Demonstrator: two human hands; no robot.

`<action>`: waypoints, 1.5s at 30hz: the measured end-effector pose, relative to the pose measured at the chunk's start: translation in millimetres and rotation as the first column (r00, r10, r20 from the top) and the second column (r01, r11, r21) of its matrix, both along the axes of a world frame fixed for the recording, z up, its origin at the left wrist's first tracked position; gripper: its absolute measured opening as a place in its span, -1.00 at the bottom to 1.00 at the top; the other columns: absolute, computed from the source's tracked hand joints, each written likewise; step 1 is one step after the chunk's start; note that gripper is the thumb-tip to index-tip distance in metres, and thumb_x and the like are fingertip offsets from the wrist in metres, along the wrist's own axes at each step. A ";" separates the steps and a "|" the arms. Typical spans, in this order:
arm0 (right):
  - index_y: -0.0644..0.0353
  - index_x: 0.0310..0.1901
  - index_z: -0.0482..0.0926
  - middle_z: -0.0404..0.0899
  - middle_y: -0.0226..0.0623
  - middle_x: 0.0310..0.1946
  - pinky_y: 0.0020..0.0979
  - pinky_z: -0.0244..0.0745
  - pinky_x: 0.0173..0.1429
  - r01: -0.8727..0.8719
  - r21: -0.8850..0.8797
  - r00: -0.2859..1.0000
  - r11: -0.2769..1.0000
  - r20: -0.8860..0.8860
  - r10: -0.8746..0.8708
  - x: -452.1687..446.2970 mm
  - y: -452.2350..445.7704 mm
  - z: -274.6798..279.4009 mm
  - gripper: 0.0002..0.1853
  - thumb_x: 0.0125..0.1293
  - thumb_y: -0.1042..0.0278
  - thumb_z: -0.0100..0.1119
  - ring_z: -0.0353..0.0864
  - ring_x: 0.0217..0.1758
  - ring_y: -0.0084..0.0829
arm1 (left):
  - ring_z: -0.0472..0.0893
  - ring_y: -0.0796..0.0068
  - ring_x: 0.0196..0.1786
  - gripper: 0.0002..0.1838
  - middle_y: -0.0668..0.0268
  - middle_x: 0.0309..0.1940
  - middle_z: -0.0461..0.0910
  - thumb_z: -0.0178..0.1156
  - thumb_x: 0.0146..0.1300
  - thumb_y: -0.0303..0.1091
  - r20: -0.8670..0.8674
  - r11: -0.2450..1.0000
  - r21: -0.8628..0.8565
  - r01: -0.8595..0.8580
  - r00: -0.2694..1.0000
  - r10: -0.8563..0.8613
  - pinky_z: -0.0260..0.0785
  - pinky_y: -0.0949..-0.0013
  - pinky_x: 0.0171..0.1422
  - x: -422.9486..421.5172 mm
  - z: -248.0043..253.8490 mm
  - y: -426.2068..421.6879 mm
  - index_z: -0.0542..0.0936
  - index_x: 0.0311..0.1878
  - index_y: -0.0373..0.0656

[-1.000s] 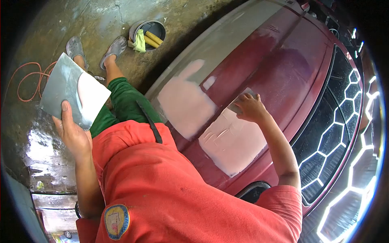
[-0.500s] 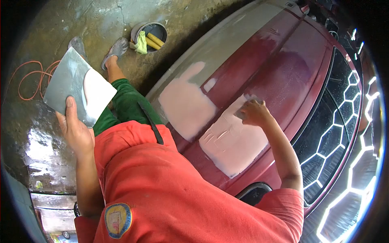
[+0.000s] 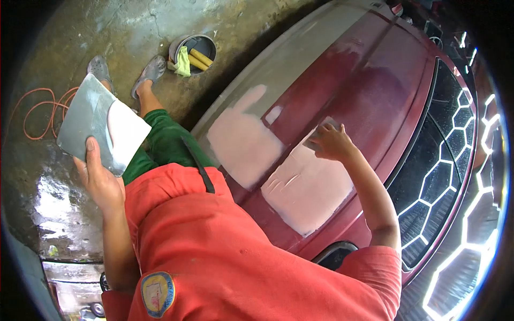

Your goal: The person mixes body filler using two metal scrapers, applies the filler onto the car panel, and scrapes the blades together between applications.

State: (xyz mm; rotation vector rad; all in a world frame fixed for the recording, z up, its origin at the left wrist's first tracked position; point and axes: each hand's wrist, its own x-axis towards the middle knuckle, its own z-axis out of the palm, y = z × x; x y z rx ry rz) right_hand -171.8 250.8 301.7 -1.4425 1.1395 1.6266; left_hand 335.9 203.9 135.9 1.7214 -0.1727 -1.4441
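Note:
My left hand [image 3: 99, 174] grips the lower edge of a grey square board [image 3: 88, 125], its thumb lying on top. A smooth pale pink-white mass [image 3: 126, 128] covers the board's right part. On the dark red car panel, my right hand [image 3: 329, 140] is closed round a thin greyish spreader [image 3: 319, 134], partly hidden by the fingers. The spreader rests at the upper edge of a pink filler patch [image 3: 310, 190], which shows a few raised ridges at its left. A second pink patch [image 3: 243, 144] lies to the left on the car [image 3: 369, 115].
A grey bucket [image 3: 175, 51] with yellow cylinders [image 3: 199, 60] and a yellow-green cloth [image 3: 182, 63] stands on the wet floor near my feet. An orange hose [image 3: 33, 92] coils at the left. The car window [image 3: 428, 176] reflects hexagonal lights.
My right hand first moved right and down over the patch, then back up and left to its upper edge. Some ridges in the filler look flatter. The board shifted slightly.

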 end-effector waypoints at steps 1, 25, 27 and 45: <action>-0.33 0.13 0.68 0.47 -0.21 0.24 0.45 0.11 0.45 -0.005 0.046 1.000 0.999 -0.023 0.006 4.1 -5.0 -5.3 -0.47 0.02 0.10 0.29 0.34 0.45 -0.13 | 0.41 0.24 0.38 -0.55 -0.02 0.37 0.32 0.06 0.53 -0.35 -0.012 1.000 0.000 0.004 1.000 -0.004 0.25 0.23 0.48 1.0 2.7 -0.2 0.36 0.32 -0.49; -0.31 0.18 0.66 0.41 -0.30 0.32 0.41 0.18 0.43 0.065 0.232 0.991 0.971 -0.125 -0.036 8.3 -3.9 1.1 -0.43 0.03 0.08 0.33 0.29 0.48 -0.17 | 0.41 0.21 0.40 -0.41 0.00 0.40 0.29 0.11 0.52 -0.26 0.071 0.979 0.006 0.203 0.977 -0.203 0.34 0.20 0.43 10.0 -5.9 11.0 0.22 0.45 -0.37; -0.31 0.15 0.67 0.43 -0.31 0.29 0.41 0.21 0.41 0.068 0.240 0.989 0.969 -0.146 -0.033 14.1 -6.2 24.7 -0.45 0.02 0.07 0.33 0.31 0.45 -0.18 | 0.42 0.22 0.39 -0.39 0.04 0.38 0.33 0.13 0.51 -0.26 0.034 0.982 -0.023 0.185 0.982 -0.184 0.35 0.20 0.42 1.7 2.1 0.1 0.20 0.47 -0.34; -0.21 0.12 0.66 0.50 -0.29 0.21 0.41 0.19 0.36 0.034 -0.004 0.994 0.999 0.105 -0.033 35.9 31.9 13.6 -0.46 -0.01 0.10 0.33 0.35 0.41 -0.18 | 0.43 0.30 0.36 -0.51 0.03 0.34 0.40 0.10 0.50 -0.35 -0.033 1.000 -0.016 0.002 0.999 -0.003 0.25 0.26 0.45 -4.5 14.5 -14.7 0.33 0.36 -0.43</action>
